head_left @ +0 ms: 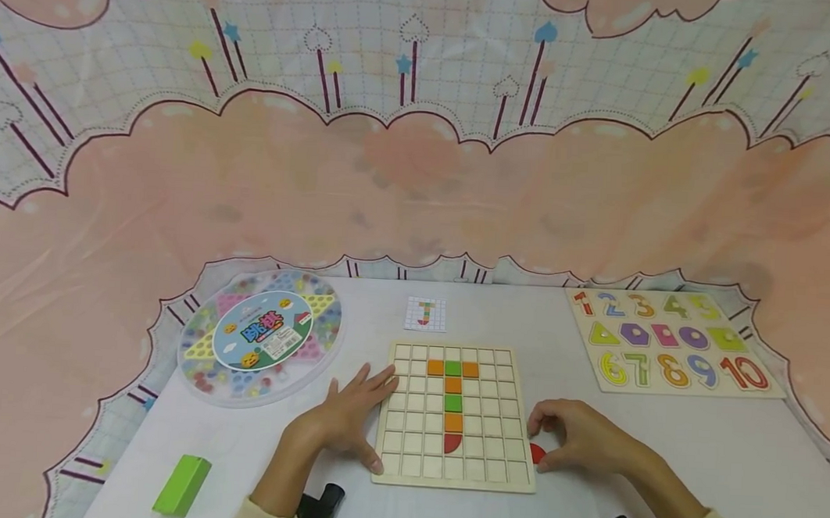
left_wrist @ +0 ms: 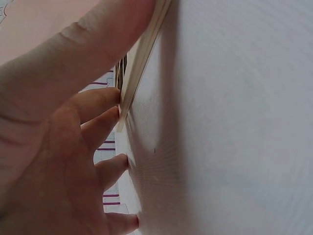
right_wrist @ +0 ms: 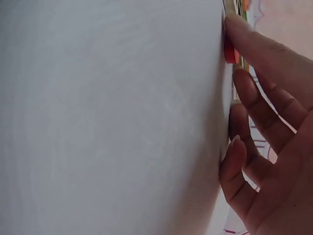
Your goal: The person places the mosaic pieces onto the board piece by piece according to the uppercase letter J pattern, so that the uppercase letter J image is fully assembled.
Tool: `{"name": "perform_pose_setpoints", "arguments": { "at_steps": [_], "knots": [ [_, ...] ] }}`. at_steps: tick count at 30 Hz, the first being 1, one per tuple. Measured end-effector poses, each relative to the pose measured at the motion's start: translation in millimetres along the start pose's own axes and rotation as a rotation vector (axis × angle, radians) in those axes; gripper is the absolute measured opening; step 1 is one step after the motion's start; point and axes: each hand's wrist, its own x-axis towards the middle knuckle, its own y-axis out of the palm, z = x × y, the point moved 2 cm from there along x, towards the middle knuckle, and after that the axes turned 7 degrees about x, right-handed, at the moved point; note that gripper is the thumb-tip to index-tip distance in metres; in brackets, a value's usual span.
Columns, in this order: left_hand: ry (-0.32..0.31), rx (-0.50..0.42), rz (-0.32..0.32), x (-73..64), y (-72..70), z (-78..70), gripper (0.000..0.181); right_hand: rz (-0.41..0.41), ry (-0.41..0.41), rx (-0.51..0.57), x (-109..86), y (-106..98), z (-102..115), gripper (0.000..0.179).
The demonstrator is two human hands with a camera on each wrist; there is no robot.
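A square wooden grid board [head_left: 487, 427] lies flat on the white table. Orange and green squares on it form a T-like figure, with a red quarter-circle tile [head_left: 451, 443] at the foot. Spread along the board's left edge, my left hand [head_left: 343, 416] has its thumb at the near corner and its fingertips higher up the side; the left wrist view shows the thumb [left_wrist: 83, 49] against the rim. Beside the right edge, my right hand [head_left: 582, 436] pinches a red piece with a curved side [head_left: 537, 453] between thumb and curled fingers. That piece [right_wrist: 231, 53] is partly covered by the thumb.
A small pattern card [head_left: 425, 314] lies beyond the board. At the back left is a round game box [head_left: 263, 337]; at the back right, a number-and-shape puzzle board [head_left: 674, 343]. A green block [head_left: 182, 485] sits at the front left. A patterned cloth [head_left: 419, 189] hangs behind the table.
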Motion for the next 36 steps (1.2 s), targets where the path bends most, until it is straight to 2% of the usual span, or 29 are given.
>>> {"name": "perform_pose_setpoints", "arguments": {
  "at_steps": [6, 16, 21, 28, 36],
  "knots": [
    [0.009, 0.010, -0.003, 1.0, 0.8, 2.2, 0.125, 0.005, -0.021, -0.018, 0.7, -1, -1, 0.023],
    [-0.007, 0.005, 0.008, -0.4, -0.8, 0.2, 0.125, -0.042, 0.032, 0.099, -1.9, -15, -2, 0.009],
    [-0.008, 0.007, 0.011, -0.5, -0.4, 0.2, 0.125, -0.075, 0.013, 0.135, 0.8, -22, 3, 0.006],
    [-0.006, 0.017, 0.007, -1.0, 0.0, 2.0, 0.124, -0.100, -0.045, 0.131, 17.2, -23, 18, 0.017],
    [-0.006, 0.016, 0.006, -1.1, -1.8, -0.1, 0.124, -0.066, -0.082, 0.164, 42.2, -2, 34, 0.017]
  ]
}}
